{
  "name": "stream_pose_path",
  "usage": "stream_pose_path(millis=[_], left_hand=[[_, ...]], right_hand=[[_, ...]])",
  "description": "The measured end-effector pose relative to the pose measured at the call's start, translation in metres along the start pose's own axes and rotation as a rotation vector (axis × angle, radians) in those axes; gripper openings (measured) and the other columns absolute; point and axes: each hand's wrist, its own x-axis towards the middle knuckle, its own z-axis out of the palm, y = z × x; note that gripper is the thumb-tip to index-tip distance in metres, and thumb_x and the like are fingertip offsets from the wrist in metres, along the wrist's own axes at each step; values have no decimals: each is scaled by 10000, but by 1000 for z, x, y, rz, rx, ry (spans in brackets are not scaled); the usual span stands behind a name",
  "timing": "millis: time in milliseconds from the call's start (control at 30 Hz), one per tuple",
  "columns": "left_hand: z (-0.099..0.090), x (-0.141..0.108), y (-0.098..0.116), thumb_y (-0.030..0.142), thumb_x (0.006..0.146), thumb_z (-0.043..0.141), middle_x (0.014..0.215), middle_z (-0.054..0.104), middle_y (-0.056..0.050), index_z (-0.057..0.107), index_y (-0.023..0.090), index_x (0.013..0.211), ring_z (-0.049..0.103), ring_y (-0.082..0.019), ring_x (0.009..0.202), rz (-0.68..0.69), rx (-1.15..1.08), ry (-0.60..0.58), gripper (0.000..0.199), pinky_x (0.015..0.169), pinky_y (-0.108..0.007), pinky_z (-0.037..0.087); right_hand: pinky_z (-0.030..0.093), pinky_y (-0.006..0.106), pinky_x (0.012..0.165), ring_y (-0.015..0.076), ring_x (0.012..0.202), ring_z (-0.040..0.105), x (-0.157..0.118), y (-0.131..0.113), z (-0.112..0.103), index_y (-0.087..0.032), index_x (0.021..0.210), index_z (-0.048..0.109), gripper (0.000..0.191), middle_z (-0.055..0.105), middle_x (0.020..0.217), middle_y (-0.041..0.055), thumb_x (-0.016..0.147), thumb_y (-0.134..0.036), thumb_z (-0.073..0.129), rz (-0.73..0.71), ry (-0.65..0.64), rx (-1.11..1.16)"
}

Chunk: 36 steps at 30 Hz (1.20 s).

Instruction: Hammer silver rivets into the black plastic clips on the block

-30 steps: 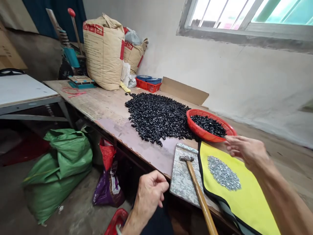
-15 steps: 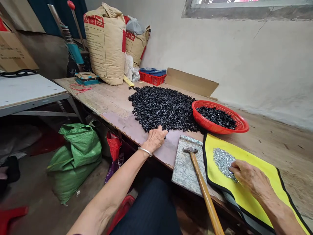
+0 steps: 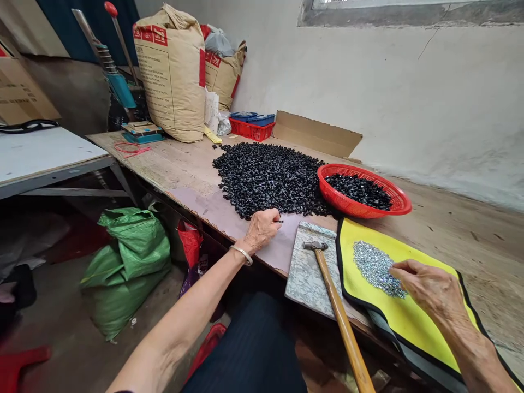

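Observation:
My left hand is closed at the near edge of a wide heap of small black plastic pieces. A black piece pokes out between its thumb and forefinger. My right hand is pinched over the right side of a patch of small glittering stones on a yellow cloth with black edging. Whatever its fingertips hold is too small to make out. Between the hands, a hammer rests with its head on a grey speckled slab, its wooden handle reaching past the table's front edge.
A red basket of black pieces stands behind the cloth. Farther back are a red tray with blue boxes, a large paper sack and a teal hand press. A green bag sits on the floor at left.
My left hand has drawn slightly off the heap's edge, and a black piece now shows in its fingers. My right hand has lifted a little from the stones, still pinched. The view has shifted slightly.

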Motion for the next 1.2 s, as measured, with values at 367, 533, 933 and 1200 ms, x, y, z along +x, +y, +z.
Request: stream_pose_path(millis=[367, 533, 933, 1200], left_hand=[[14, -113, 71, 173, 588, 699, 494, 581, 4, 562, 104, 723, 560, -124, 427, -533, -1406, -31, 204, 425, -281, 526], [7, -133, 83, 150, 575, 711, 467, 586, -3, 600, 90, 689, 559, -125, 405, -582, -1369, 27, 171, 401, -263, 523], [7, -144, 84, 188, 563, 721, 450, 587, 4, 614, 109, 645, 559, -123, 397, -590, -1265, 70, 156, 393, -241, 515], [8, -144, 82, 209, 573, 715, 432, 581, -4, 607, 100, 650, 542, -123, 366, -623, -1305, 45, 172, 377, -249, 505]], right_hand=[[411, 233, 546, 139, 587, 526, -111, -126, -57, -227, 649, 598, 182, 597, 655, 3, 728, -388, 565, -224, -241, 869], [407, 228, 620, 133, 681, 531, -130, -147, -44, -220, 634, 599, 138, 585, 714, -3, 734, -310, 627, -217, -215, 1020], [426, 244, 636, 142, 715, 542, -125, -152, -33, -197, 627, 618, 123, 595, 742, 6, 666, -292, 685, -68, -290, 1172], [442, 255, 668, 156, 753, 559, -116, -151, -30, -179, 584, 617, 97, 618, 758, 20, 625, -237, 683, -84, -410, 1251]])
